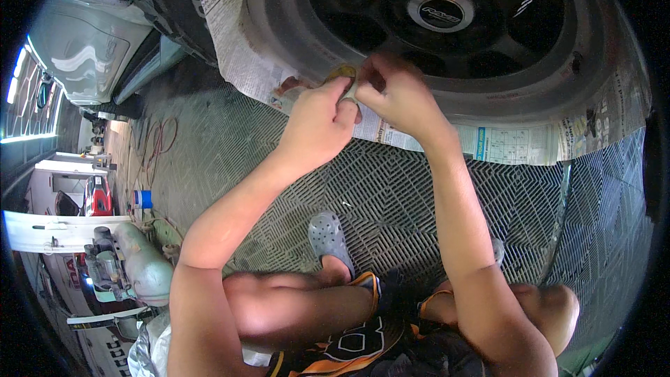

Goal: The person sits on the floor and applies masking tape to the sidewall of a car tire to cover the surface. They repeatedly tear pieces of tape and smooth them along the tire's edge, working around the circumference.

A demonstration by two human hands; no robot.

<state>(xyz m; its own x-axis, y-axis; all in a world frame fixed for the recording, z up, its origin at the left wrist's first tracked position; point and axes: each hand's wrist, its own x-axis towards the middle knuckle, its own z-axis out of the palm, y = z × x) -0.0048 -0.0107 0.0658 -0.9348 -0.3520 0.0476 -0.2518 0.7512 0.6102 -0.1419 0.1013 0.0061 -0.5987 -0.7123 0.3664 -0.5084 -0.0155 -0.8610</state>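
Note:
A wheel with black spokes (380, 31) and a wide grey outer rim (460, 94) fills the top of the head view. Its centre cap (440, 10) is black inside a silver ring. Newspaper sheets (520, 141) surround the rim. At the rim's near left edge, my left hand (321, 117) is closed on a small yellowish-brown piece (342, 72), whose kind I cannot make out. Right beside it, my right hand (403, 98) has its fingers curled in a pinch close to the rim. Whatever those fingertips hold, if anything, is hidden.
Below the wheel lies a grey ribbed floor (391, 188), with my foot in a grey clog (326, 234). To the left are a silver car panel (87, 49), a red hose (160, 139), a blue can (142, 200) and a greenish compressor tank (143, 265).

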